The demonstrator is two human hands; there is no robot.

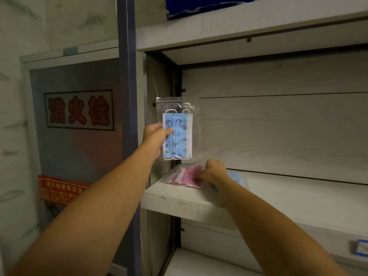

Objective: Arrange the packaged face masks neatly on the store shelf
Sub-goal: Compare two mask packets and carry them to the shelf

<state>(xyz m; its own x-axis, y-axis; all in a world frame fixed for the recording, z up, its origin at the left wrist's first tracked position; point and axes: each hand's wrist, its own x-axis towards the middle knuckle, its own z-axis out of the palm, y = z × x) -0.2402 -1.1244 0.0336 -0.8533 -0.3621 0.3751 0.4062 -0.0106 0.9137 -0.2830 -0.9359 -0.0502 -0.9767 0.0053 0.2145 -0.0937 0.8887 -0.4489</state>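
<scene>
Blue mask pack hung upright above the shelf's left end, pinched by the left hand, while the right hand gripped pink packs near the front edge.

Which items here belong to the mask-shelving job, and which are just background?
Job: blue mask packet in left hand; pink mask packets under right hand; blue packet; shelf.
Background: red wall sign; red notice; dark blue item above.
</scene>
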